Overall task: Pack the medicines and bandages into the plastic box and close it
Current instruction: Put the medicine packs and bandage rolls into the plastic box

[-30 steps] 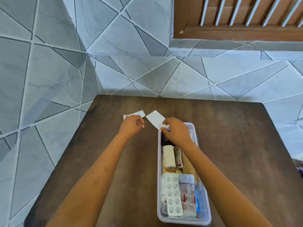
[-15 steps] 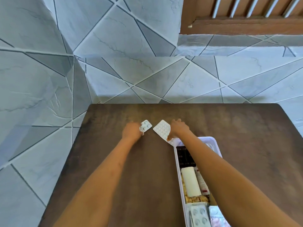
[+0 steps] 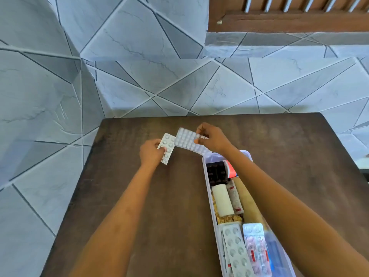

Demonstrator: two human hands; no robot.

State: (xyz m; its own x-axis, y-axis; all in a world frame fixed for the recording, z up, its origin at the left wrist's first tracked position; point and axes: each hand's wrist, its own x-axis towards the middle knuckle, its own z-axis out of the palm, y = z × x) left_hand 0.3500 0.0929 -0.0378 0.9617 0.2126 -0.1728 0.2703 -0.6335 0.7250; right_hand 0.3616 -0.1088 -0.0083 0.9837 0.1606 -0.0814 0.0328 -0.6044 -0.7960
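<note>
My left hand [image 3: 150, 152] grips a small white blister strip [image 3: 167, 145], lifted off the dark wooden table [image 3: 169, 196]. My right hand [image 3: 212, 139] pinches a larger white blister sheet [image 3: 187, 139] by its right end, held above the table just past the far end of the clear plastic box [image 3: 205, 172]. The two packs overlap slightly in the air. The open box lies lengthwise at the right and holds a white bandage roll [image 3: 222, 199], a dark strip, and several blister packs [image 3: 236, 250] at its near end. No lid is in view.
Grey patterned tile walls close in behind and to the left of the table. A brown wooden window frame [image 3: 279, 23] sits at the upper right. My right forearm crosses over the box's right side.
Both hands have picked the two blister packs up off the table and raised them; a second ago they lay flat. The camera has shifted, moving the box toward the lower right.
</note>
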